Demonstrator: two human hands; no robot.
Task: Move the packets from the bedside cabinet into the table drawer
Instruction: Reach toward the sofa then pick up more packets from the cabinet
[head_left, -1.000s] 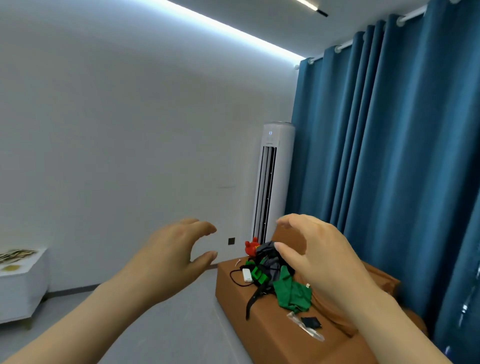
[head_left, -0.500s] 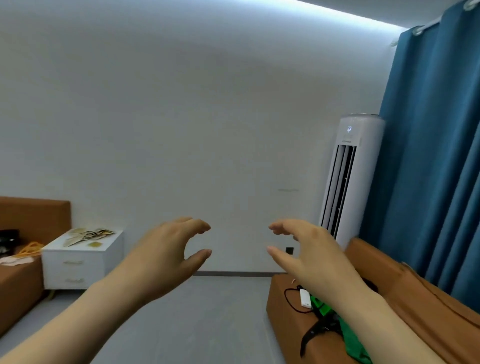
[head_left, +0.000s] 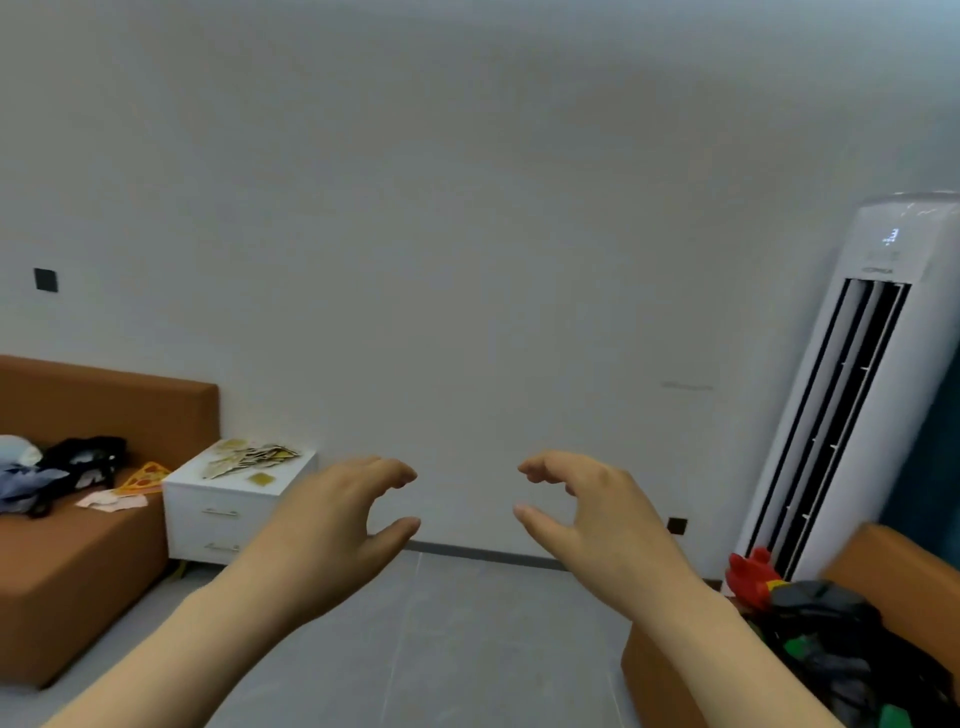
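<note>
Beside the brown padded bed (head_left: 78, 571) stands the white two-drawer bedside cabinet (head_left: 228, 514), well apart from my left hand (head_left: 332, 535) and right hand (head_left: 613, 530). Both hover empty, fingers loosely curled, thumbs spread. The flat gold-and-silver foil packets (head_left: 249, 460) lie heaped on its top; snatched hastily, I judge, such slippery sheets could fan out and drop to the grey tiled floor (head_left: 467, 649).

A white 2-drawer bedside cabinet (head_left: 228, 512) stands against the far wall at left, with flat gold and silver packets (head_left: 249, 460) piled on its top. A brown padded bed (head_left: 62, 571) sits just beside it on the left, carrying a heap of dark and blue clothes (head_left: 57, 473). At far right a tall white air conditioner (head_left: 841, 415) stands behind a brown padded bench (head_left: 893, 571) bearing a red plastic toy (head_left: 750, 574). The bare left hand (head_left: 332, 530) and right hand (head_left: 608, 525) hover apart in the foreground, between cabinet and air conditioner.
</note>
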